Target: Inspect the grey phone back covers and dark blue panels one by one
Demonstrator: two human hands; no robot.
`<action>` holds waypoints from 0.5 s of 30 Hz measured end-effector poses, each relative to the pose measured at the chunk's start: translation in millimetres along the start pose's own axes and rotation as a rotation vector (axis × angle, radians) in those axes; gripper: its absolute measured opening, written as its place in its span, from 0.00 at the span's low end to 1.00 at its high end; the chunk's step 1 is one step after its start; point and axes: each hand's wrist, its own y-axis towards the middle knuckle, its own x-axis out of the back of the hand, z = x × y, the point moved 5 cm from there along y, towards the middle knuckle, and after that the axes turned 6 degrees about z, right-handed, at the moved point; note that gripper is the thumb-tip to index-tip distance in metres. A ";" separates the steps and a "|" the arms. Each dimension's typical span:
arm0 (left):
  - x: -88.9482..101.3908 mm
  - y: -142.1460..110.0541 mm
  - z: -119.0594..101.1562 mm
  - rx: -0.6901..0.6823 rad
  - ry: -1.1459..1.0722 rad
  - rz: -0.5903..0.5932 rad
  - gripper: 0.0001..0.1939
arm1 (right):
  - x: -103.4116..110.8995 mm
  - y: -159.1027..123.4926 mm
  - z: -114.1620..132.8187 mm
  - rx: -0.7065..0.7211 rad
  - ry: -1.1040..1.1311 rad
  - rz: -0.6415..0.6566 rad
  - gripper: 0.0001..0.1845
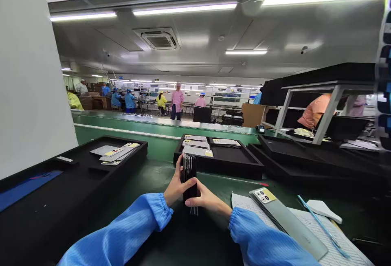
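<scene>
A stack of thin phones stands upright on edge in front of me, several pressed together, showing dark faces and shiny edges. My left hand grips the stack from the left, fingers behind it and thumb across the near side. From the right, my right hand closes on its lower part, the thumb near the bottom. The fingers behind the stack are partly hidden. To the right, another stack of phones lies on a sheet of lined paper, its top one grey-green with a yellow patch by the camera.
Black trays with several phones stand ahead. Another black tray with phones is at left. A blue pen and a white piece lie at right. Dark trays lean beyond. Co-workers sit further back.
</scene>
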 end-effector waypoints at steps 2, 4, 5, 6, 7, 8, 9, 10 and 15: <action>-1.3 0.1 0.6 0.005 -0.004 -0.005 0.45 | 1.5 -1.7 1.9 -0.006 0.026 0.013 0.40; -1.5 0.7 0.3 0.002 0.003 -0.019 0.43 | 3.3 -3.2 3.5 -0.005 0.055 0.020 0.41; -1.2 1.1 -0.3 -0.001 0.007 -0.027 0.42 | 4.2 -3.7 3.9 -0.006 0.070 0.024 0.40; -0.6 1.4 -0.8 -0.003 0.010 -0.038 0.41 | 5.2 -4.0 4.0 -0.010 0.085 0.029 0.39; 0.1 1.5 -1.2 -0.003 0.010 -0.049 0.41 | 6.0 -4.0 3.8 -0.017 0.099 0.035 0.37; 1.0 1.3 -1.0 0.001 0.005 -0.061 0.40 | 6.8 -3.7 3.4 -0.027 0.111 0.040 0.34; 1.8 0.8 0.0 0.010 -0.004 -0.074 0.40 | 7.5 -3.3 2.7 -0.038 0.122 0.045 0.32; 2.7 -0.2 1.9 0.023 -0.019 -0.089 0.40 | 8.1 -2.9 2.0 -0.049 0.132 0.050 0.31; 4.0 -8.3 23.8 0.167 -0.139 -0.112 0.26 | 7.9 -3.4 -0.9 -0.069 0.184 0.058 0.31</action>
